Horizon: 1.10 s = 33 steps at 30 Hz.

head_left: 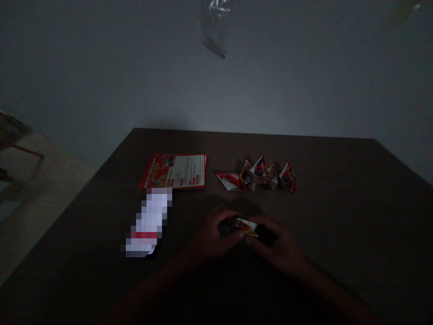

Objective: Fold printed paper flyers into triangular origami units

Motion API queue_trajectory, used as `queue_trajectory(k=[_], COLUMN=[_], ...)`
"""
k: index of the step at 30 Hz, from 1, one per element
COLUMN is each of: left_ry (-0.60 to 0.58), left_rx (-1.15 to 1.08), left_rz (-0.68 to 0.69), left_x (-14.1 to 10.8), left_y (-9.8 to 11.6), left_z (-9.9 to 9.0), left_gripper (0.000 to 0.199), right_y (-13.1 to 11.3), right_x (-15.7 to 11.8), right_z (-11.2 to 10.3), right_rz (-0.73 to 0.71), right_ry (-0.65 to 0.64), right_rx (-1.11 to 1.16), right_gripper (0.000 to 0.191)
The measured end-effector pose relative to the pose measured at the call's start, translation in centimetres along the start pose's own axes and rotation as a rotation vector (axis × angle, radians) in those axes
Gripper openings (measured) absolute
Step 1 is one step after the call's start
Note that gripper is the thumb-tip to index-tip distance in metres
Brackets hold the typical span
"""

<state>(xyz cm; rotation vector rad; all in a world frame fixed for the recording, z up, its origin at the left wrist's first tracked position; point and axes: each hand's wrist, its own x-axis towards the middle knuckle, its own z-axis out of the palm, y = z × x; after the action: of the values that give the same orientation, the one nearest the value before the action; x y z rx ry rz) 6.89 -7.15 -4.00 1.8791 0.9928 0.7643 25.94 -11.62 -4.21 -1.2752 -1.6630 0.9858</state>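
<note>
Left hand [210, 234] and right hand [283, 246] both pinching one small folded printed paper [247, 227], thumbs and curled fingers nearly closed on it, over dark table [338, 180], nearer than folded red-and-white paper shapes [260, 172], printed leaflet stack [187, 171] and pixelated lit phone [150, 221] off left.
</note>
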Motion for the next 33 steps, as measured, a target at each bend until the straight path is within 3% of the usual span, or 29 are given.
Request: queue_trajectory(k=[5, 13, 20, 27, 33], left_ry=[-0.16, -0.162, -0.21, -0.263, -0.186], left_rx=[-0.048, -0.226, -0.426, -0.548, -0.549], left_rz=[0.027, -0.102, -0.348, -0.356, -0.332], left_x=[0.0, -0.2, -0.4, -0.4, -0.4], left_y=[0.1, 0.2, 0.0, 0.1, 0.1], left_z=[0.0, 0.2, 0.1, 0.3, 0.4], left_gripper=[0.025, 0.025, 0.035, 0.038, 0.037], right_y=[-0.2, 0.5, 1.2, 1.3, 1.2], right_x=[0.2, 0.3, 0.2, 0.2, 0.3], right_z=[-0.5, -1.3, -1.4, -1.5, -1.5], right_rz=[0.164, 0.233, 0.292, 0.325, 0.325], right_ry=[-0.027, -0.085, -0.135, -0.146, -0.139], right_rx=[0.211, 0.394, 0.475, 0.548, 0.548], right_gripper=[0.018, 0.026, 0.031, 0.028, 0.027])
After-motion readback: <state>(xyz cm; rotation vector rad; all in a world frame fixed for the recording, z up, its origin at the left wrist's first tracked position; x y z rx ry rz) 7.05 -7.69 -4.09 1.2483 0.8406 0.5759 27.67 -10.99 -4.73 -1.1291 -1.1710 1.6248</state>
